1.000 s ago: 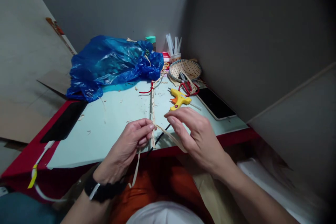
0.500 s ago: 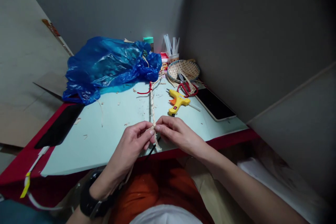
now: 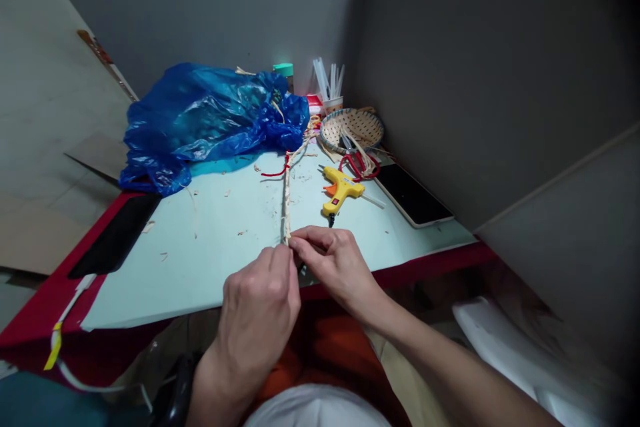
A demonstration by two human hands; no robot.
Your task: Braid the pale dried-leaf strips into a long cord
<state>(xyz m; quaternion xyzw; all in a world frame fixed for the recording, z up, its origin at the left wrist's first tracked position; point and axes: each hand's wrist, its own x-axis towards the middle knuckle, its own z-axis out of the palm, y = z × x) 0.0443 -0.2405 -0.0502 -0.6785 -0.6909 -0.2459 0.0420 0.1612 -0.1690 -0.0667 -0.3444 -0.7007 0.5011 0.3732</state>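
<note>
A pale braided cord (image 3: 287, 203), natural straw in colour, stretches from the far middle of the table toward me. A red tie (image 3: 278, 174) is wound about its far end, its tail curving left. My right hand (image 3: 333, 257) pinches the cord's near part between thumb and fingertips. Close against it, my left hand (image 3: 263, 293) is closed, its back turned up, at the near end of the cord; its fingertips and the cord's loose end are hidden behind the knuckles.
A yellow glue gun (image 3: 341, 192) lies right of the cord, near red-handled scissors (image 3: 357, 165), a woven basket (image 3: 357, 127) and a tablet (image 3: 413, 197). A blue plastic bag (image 3: 200, 120) fills the back left. Glue sticks (image 3: 327, 80) stand in a cup. A black device (image 3: 113, 237) lies left.
My left hand has rolled over from a pinch beside the cord to a closed hand, back upward, covering the cord's near end. My right hand keeps its pinch.
</note>
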